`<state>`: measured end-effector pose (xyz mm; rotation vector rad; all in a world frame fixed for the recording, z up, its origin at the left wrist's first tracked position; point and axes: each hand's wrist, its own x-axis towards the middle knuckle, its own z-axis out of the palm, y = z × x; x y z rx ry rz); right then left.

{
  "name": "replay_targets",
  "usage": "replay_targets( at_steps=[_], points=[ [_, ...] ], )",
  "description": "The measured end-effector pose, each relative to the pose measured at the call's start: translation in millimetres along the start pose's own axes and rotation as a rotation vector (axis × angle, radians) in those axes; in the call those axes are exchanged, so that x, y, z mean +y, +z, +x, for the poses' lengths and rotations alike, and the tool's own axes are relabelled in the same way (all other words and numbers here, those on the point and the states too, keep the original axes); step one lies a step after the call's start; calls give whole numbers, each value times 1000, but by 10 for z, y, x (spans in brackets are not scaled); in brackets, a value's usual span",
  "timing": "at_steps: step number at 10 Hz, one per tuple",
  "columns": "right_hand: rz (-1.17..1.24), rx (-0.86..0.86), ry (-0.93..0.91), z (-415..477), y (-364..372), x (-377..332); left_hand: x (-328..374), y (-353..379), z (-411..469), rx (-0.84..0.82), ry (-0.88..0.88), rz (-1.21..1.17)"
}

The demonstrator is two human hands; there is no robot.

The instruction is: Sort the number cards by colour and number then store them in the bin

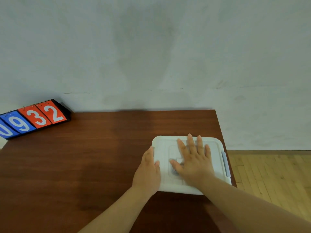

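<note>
bin (217,149): white, at the right edge of the table (92,157), lid (164,148) on.
right hand (193,158): flat on the lid, fingers spread straight, grasping nothing.
left hand (147,169): clasps the bin's left edge, thumb on the lid.
number cards (35,117): on a black stand (66,109) far left, well apart from the bin; blue 0 9, red 3 2.

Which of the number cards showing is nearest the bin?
The red 2 card, at the right end of the row; the red 3, blue 9 and blue 0 lie farther left, away from the white bin.
</note>
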<state>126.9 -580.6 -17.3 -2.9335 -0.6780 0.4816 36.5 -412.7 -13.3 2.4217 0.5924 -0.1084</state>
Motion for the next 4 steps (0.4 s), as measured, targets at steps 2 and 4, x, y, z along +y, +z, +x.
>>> replay_targets(
  at_steps=[2, 4],
  points=[
    [833, -91, 90, -123, -1191, 118, 492, -1022, 173, -33, 61, 26],
    [1358, 439, -397, -1076, -3723, 427, 1668, -3421, -65, 333, 382, -768]
  ],
)
